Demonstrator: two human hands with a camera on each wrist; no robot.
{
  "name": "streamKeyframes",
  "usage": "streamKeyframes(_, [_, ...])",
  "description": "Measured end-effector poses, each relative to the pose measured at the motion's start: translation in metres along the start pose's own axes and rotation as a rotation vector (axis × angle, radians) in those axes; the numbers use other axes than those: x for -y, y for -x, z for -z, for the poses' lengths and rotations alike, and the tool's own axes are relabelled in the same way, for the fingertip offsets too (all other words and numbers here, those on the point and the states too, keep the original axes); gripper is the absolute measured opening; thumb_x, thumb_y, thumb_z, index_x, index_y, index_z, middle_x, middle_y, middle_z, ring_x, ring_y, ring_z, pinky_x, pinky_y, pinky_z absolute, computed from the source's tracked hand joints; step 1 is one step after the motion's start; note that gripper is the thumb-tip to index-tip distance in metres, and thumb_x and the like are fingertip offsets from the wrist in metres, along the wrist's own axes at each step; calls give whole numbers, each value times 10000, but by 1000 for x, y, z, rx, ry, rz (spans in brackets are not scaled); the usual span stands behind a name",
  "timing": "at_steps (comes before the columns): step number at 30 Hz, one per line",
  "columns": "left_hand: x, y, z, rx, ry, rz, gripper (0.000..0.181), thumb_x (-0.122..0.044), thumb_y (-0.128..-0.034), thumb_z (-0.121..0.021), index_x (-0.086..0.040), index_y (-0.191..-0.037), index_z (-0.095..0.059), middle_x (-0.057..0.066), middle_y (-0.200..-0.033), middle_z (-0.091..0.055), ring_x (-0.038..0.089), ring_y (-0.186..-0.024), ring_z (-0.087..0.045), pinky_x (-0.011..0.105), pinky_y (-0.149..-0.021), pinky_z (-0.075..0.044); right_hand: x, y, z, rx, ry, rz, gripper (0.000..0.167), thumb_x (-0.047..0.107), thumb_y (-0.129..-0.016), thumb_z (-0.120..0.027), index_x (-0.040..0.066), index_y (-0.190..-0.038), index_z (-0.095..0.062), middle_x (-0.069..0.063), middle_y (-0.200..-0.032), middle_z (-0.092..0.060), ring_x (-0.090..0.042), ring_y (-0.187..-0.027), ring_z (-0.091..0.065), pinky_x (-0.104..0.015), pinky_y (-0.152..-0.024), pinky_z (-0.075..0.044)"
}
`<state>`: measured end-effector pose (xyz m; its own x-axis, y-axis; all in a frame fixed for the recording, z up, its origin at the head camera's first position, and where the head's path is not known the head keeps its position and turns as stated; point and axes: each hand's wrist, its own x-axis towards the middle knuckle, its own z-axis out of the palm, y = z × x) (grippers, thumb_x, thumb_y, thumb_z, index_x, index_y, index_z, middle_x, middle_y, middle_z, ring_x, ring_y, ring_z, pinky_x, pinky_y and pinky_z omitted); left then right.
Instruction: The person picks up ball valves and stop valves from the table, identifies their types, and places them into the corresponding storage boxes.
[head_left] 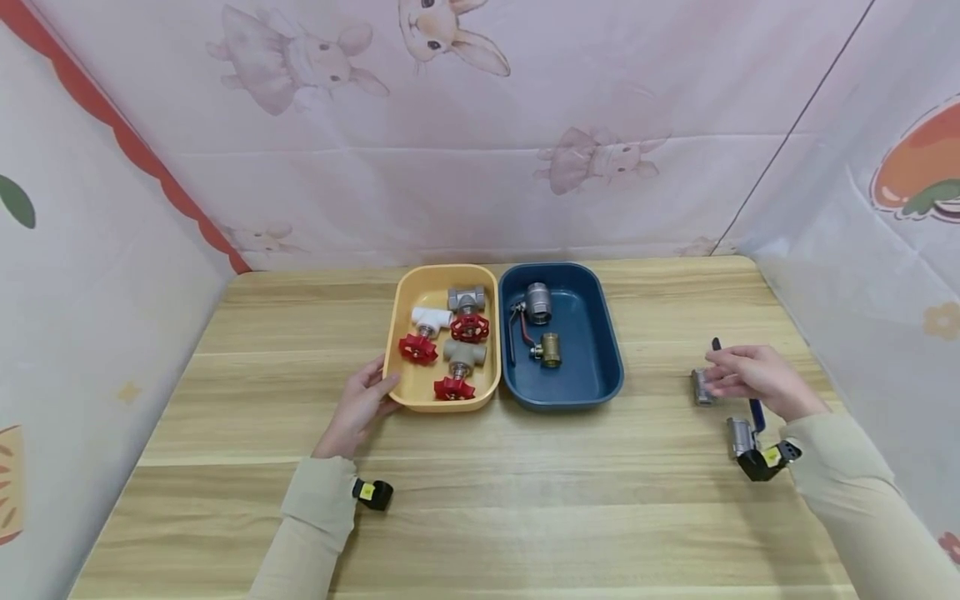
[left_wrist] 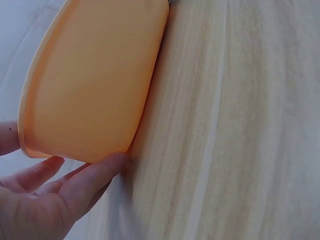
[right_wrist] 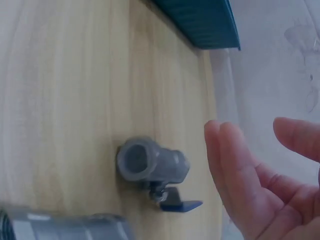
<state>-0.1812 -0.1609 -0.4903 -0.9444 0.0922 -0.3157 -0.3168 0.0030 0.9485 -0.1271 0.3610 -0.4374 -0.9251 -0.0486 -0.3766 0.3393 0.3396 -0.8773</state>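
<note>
My left hand point(head_left: 357, 410) grips the near left corner of a yellow plastic bin point(head_left: 442, 406), thumb at its rim and fingers against the outer wall, as the left wrist view shows. Inside lie three valves with red handwheels: a white one point(head_left: 431, 318), a metal one point(head_left: 467, 298) and a grey one point(head_left: 465, 353). Over on the right, my right hand point(head_left: 761, 379) hovers above a metal ball valve point(right_wrist: 167, 165) with a blue lever; thumb and fingers are spread apart, holding nothing. A second blue-levered ball valve point(head_left: 740, 438) lies nearer, by the wrist.
A dark blue bin point(head_left: 564, 403) stands beside the yellow one. In it are a steel ball valve point(head_left: 538, 303) and a brass ball valve point(head_left: 551, 350) with a red lever. Printed cloth walls point(head_left: 465, 208) border the wooden table point(head_left: 525, 500) at the back and sides.
</note>
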Motion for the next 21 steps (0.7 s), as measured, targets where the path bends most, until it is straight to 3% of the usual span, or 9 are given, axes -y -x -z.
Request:
streamKeyframes(4, [5, -4, 3, 4, 9, -4, 550, -68, -951, -441, -61, -1446, -200, 223, -1417, -297, 366, -1216, -406, 385, -911, -466, -10, -2, 4, -26, -5, -55, 576, 206, -973, -414, -242, -1284, -229, -102, -866, -634, -125, -719, -647, -263, -719, -557])
streamKeyframes(8, [16, -14, 9, 4, 15, -1, 557, -90, -942, -465, -101, -1445, -227, 178, -1411, -334, 329, -1197, -443, 337, -869, -498, -16, -3, 6, -73, 56, -88, 570, 215, -967, -418, -248, -1261, -261, -76, -799, -627, -120, -683, -640, -272, -697, -562])
streamKeyframes(12, [23, -19, 11, 6, 20, -8, 568, -113, -937, -492, -105, -1444, -235, 174, -1406, -343, 332, -1193, -445, 363, -871, -497, -20, -3, 6, -112, 81, -99, 545, 196, -961, -434, -252, -1238, -294, -45, -769, -632, -129, -667, -642, -281, -672, -567])
streamKeyframes(21, [11, -8, 6, 6, -10, -16, 576, -107, -940, -478, -72, -1446, -204, 210, -1425, -291, 357, -1225, -400, 367, -904, -473, -27, -6, 5, -156, 52, -142, 603, 189, -941, -479, -261, -1263, -241, -38, -750, -616, -125, -654, -650, -282, -675, -567])
